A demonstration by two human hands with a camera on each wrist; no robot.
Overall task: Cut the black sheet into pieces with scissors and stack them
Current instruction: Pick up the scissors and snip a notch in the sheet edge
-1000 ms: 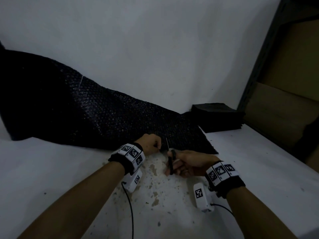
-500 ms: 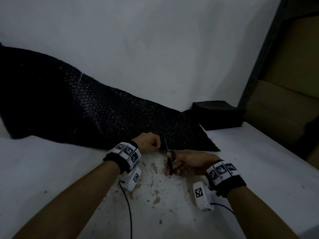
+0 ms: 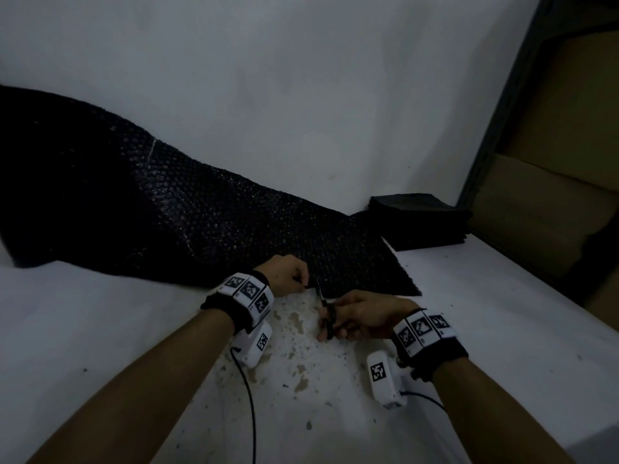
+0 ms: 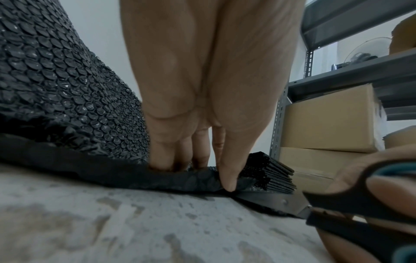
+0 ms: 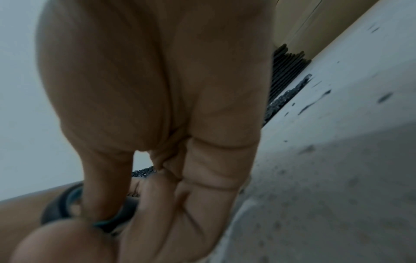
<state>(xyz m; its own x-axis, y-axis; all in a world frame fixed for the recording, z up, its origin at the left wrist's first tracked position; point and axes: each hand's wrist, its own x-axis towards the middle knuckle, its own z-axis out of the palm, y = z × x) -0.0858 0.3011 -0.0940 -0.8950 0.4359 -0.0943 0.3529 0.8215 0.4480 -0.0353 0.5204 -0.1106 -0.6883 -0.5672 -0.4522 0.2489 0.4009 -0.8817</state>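
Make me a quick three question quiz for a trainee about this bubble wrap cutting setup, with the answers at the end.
1. True or false: the right hand holds the scissors.
2. What is the left hand doing? A) resting flat on the table B) pinching the near edge of the black bubble wrap sheet C) lifting the stack
3. Fill in: the stack of cut black pieces sits at the back right of the white table, beside a metal ____ of cardboard boxes.

Key: 1 true; 2 B; 3 shelf.
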